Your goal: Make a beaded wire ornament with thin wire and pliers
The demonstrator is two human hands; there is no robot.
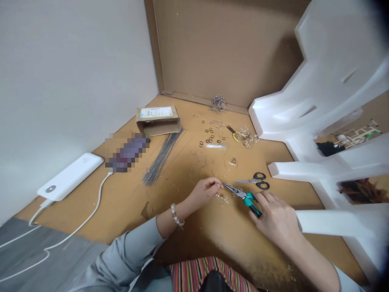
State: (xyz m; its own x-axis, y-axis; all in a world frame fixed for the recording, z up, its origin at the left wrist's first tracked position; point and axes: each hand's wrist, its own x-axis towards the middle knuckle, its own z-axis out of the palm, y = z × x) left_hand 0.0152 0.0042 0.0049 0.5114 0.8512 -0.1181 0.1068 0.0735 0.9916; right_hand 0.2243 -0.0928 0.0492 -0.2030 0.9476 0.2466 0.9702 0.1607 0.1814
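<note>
Beyond the right hand (pixel 278 217) gripping pliers (pixel 243 195) lie scissors (pixel 255 180) and, farther, dark rings (pixel 208 140); the left hand (pixel 204 195) pinches thin wire (pixel 223 185).

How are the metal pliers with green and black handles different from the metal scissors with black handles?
The pliers are in the bare right hand; the scissors lie on the tan tabletop. The pliers have green and black grips without loops; the scissors have black handles with two loops. Both have tapering metal ends.
</note>
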